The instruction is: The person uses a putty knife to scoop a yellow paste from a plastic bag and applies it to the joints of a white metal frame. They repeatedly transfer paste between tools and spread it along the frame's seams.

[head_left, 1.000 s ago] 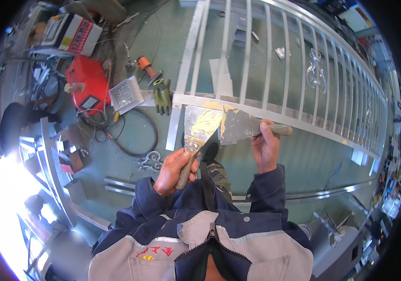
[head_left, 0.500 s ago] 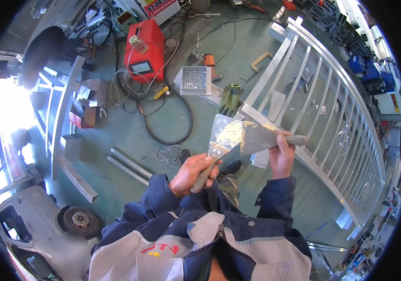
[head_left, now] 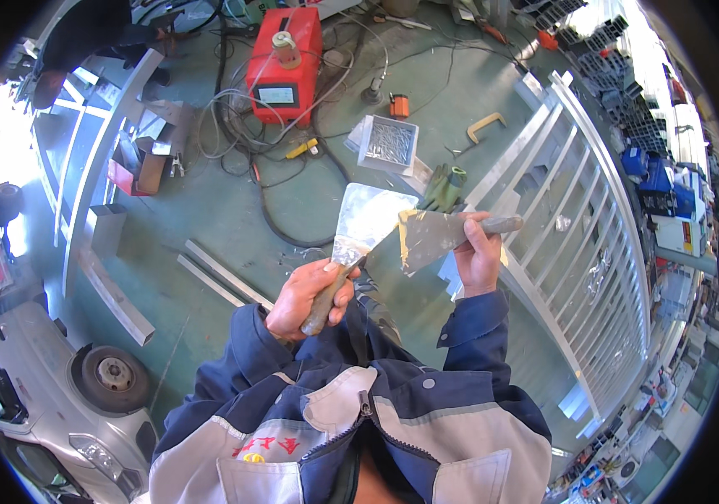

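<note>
My left hand [head_left: 305,301] is closed round the handle of a putty knife [head_left: 368,214], whose wide, shiny blade points up and away. In my right hand [head_left: 478,262], fingers closed, is a second putty knife [head_left: 435,235] with a grey blade pointing left. Yellow putty [head_left: 404,244] clings along the front edge of that second blade. The two blades are close together in front of my chest; whether they touch I cannot tell. Beyond them, a pair of green work gloves [head_left: 443,189] lies near a metal railing.
To the right lies a curved metal railing [head_left: 573,172]. Ahead are a box of screws [head_left: 389,144], a red machine [head_left: 285,71] with trailing hoses and a yellow clamp [head_left: 485,128]. Metal bars [head_left: 225,273] lie on the floor at left, and a silver vehicle [head_left: 49,395] stands lower left.
The left knife's blade had cream putty on it and now looks mostly bare. Yellow putty now lines the right knife's edge. Both hands have shifted left in view, and the view has turned.
</note>
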Demonstrator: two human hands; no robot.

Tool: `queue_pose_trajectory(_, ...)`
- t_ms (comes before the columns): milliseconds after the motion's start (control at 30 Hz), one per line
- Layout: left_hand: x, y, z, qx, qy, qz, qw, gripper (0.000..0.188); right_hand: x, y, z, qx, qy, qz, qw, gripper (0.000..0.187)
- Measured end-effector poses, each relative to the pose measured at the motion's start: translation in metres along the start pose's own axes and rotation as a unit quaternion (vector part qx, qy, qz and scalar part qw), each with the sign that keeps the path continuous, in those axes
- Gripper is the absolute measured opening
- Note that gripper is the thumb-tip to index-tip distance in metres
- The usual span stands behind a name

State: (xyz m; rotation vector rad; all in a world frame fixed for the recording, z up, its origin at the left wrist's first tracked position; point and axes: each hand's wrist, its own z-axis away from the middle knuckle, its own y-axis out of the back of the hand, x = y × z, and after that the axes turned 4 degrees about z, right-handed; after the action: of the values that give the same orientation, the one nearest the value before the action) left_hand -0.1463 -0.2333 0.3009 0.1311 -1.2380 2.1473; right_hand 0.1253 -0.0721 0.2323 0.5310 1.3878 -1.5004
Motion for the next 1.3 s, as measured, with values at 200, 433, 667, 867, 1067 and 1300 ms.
queue_pose_trajectory(200, 0.042, -0.001, -0.006, 0.031, -0.072, -0.01, 0.997, 0.037, 0.02, -0.008, -0.041, 0.008, 0.005, 0.03, 1.0, 0.014)
queue_pose_trajectory(433, 0.078, -0.003, -0.011, 0.153, -0.122, -0.077, 0.978, 0.039, -0.014, -0.058, -0.087, 0.033, 0.052, 0.016, 0.998, 0.017)
queue_pose_trajectory(667, 0.107, 0.018, -0.032, 0.179, -0.119, -0.076, 0.974, 0.037, -0.001, -0.042, -0.122, 0.166, 0.056, -0.028, 0.984, 0.021)
queue_pose_trajectory(867, 0.156, 0.039, -0.065, 0.163, -0.11, -0.072, 0.978, 0.038, 0.036, -0.058, -0.144, 0.17, -0.042, -0.107, 0.979, 0.023)
queue_pose_trajectory(1067, 0.229, 0.089, -0.103, 0.128, -0.111, -0.092, 0.981, 0.037, 0.047, -0.117, -0.192, 0.213, -0.043, -0.101, 0.971, 0.022)
queue_pose_trajectory(1300, 0.324, 0.076, -0.137, 0.123, -0.075, -0.231, 0.962, 0.039, 0.021, -0.176, -0.223, 0.245, 0.072, 0.044, 0.966, 0.018)
